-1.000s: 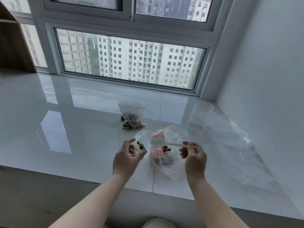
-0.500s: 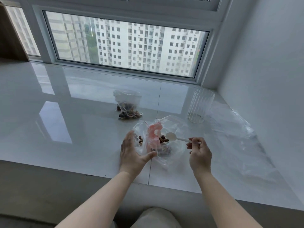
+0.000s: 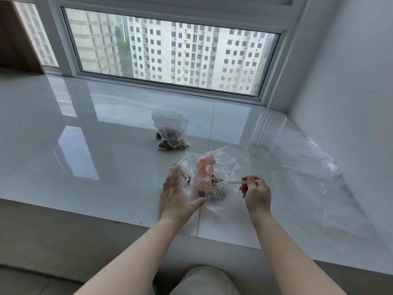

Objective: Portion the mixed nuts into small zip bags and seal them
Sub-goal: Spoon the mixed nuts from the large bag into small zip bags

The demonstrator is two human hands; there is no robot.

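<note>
The step in hand looks like scooping: the right hand (image 3: 257,193) pinches the handle of a white spoon (image 3: 232,182), whose bowl dips into the nuts (image 3: 215,189) heaped inside the big clear bag (image 3: 225,165) at the centre of the frame. The left hand (image 3: 177,193) lies on the bag's left side with its fingers (image 3: 173,177) straight and the thumb spread, steadying the plastic. A small zip bag (image 3: 170,133), already holding nuts, lies on the worktop (image 3: 106,150) just above centre. Next, a loaded spoon would need lifting level toward an open small bag. Which bag the left hand covers is hard to tell; the spoon's bowl is hidden behind pink plastic (image 3: 204,175), and the ribbed glass (image 3: 266,133) at right looks nearly empty.
</note>
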